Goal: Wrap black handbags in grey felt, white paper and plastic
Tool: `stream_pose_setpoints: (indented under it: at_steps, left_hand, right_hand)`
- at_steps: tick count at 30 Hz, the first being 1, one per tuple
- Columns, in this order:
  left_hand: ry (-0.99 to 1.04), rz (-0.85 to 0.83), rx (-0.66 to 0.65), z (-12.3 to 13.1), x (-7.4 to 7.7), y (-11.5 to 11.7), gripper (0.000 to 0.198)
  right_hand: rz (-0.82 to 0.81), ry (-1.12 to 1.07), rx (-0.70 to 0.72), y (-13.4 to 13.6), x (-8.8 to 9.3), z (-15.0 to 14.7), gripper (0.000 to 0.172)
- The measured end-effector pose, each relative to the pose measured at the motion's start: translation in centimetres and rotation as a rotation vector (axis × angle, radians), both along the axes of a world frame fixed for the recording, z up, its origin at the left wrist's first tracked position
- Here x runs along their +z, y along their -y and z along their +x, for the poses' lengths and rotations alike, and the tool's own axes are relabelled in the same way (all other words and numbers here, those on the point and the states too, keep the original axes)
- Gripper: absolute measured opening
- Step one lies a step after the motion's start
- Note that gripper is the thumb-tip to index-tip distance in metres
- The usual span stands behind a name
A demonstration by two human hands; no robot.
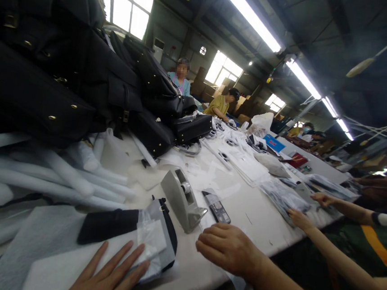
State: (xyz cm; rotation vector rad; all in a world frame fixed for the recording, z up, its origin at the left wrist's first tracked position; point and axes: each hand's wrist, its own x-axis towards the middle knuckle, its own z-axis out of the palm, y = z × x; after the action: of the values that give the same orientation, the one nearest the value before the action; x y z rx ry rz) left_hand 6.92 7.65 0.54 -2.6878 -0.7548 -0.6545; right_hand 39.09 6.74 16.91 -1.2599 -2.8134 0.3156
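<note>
Both hands of the person rest low on the white table [258,214], neither closed on anything. Furthest left, the left hand [107,275] lies palm down with its fingers spread flat, pressing on a sheet of white foam [53,272] and on the crinkled clear plastic wrap [153,240] around a flat black strap piece [108,224] just above its fingertips. Up and to the left of that hand lie rolls of white foam tubing [51,177], and above them a heap of black handbags [68,62] with gold studs rises well above the table.

Between the two hands, a little further up the table, stands a grey tape dispenser [183,200] with a small roll of tape in it. Just beside it to the right lies a small dark packet [217,208] in clear wrap.

Right of that, the right hand [227,248] sits knuckles up near the table edge, its fingers loosely curled and pointing left, empty and touching only the tabletop; the packet is the thing nearest to its fingers.

Further right, a co-worker's two bare hands [300,220] reach in over bagged items [283,198] at the far edge. Well beyond all the hands, more people sit along the table, which is scattered with white wrappings, and a blue box [274,143] lies far up the table.
</note>
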Motion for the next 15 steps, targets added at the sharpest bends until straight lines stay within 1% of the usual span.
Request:
stream_pose_setpoints:
  at_steps: [3,6,9,11,13,15]
  left_hand:
    - [-0.016,0.046,0.026,0.0,0.4,-0.1,0.068]
    - [0.036,0.066,0.025,0.3,-0.2,0.2,0.056]
    - [0.097,0.058,0.068,0.6,-0.6,0.4,0.046]
    - [0.110,0.067,0.071,0.5,-0.1,0.4,0.040]
    - [0.119,0.091,0.050,0.4,0.7,0.2,0.035]
    - [0.119,0.095,0.045,0.2,1.5,0.0,0.032]
  right_hand:
    - [-0.010,0.088,0.182,-2.2,0.6,-2.7,0.032]
    - [-0.029,0.051,0.276,-4.3,0.2,-5.1,0.027]
    - [-0.101,0.036,0.357,-6.0,-0.5,-6.9,0.021]
    - [-0.168,0.015,0.419,-7.3,-1.2,-7.8,0.019]
    - [-0.221,0.011,0.477,-8.7,-1.9,-8.5,0.018]
    - [-0.253,0.052,0.516,-10.2,-2.6,-9.3,0.017]
